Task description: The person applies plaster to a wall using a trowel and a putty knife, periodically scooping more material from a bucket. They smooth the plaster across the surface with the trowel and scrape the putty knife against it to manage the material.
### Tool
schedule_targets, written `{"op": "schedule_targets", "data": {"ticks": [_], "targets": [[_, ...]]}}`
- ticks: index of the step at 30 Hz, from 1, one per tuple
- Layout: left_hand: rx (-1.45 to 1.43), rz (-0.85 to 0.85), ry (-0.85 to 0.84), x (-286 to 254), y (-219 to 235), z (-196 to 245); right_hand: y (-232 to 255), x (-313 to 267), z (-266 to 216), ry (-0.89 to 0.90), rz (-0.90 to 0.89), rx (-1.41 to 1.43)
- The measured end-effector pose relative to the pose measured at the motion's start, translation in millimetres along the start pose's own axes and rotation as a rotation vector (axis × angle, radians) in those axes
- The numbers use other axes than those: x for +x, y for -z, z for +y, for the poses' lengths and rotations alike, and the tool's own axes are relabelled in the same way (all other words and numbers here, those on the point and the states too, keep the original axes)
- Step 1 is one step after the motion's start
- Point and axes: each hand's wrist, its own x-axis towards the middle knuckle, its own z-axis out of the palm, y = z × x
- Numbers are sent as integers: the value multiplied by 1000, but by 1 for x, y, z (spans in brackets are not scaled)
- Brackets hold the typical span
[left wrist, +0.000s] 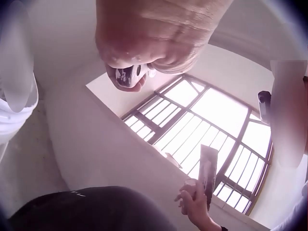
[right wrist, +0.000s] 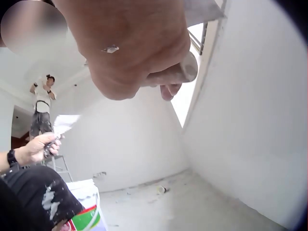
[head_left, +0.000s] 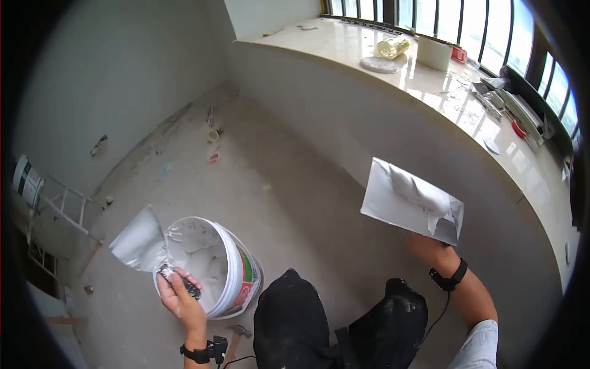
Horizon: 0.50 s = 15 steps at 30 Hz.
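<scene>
My left hand (head_left: pixel 183 302) grips the dark handle of a wide putty knife (head_left: pixel 136 241) above the open mouth of a white bucket (head_left: pixel 236 270). White paste coats the bucket's inner wall and the base of the blade. My right hand (head_left: pixel 428 251) holds a flat rectangular plastering trowel (head_left: pixel 390 194) from below, its face turned up with white paste heaped along it. In the right wrist view the round end of the trowel's handle (right wrist: pixel 190 66) pokes out of that fist. The left wrist view shows the putty knife's handle end (left wrist: pixel 126 77) inside the curled left fingers.
A hammer (head_left: pixel 239 332) lies beside the bucket. To the right runs a low wall with a stone windowsill (head_left: pixel 418 86) bearing rolls and scraps. A stepladder (head_left: pixel 70 203) and another bucket (head_left: pixel 27 181) are at left. Another person (right wrist: pixel 43 103) stands high by the ladder.
</scene>
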Motion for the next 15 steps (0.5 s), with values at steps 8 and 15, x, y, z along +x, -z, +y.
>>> {"op": "schedule_targets", "data": {"ticks": [8,15], "targets": [[697,409,-68,-15,80,-69,-75,111,-13,16,-67,-427],[722,430,154,-8,87,-78,-98,165,-18,30,-186,-527]]}}
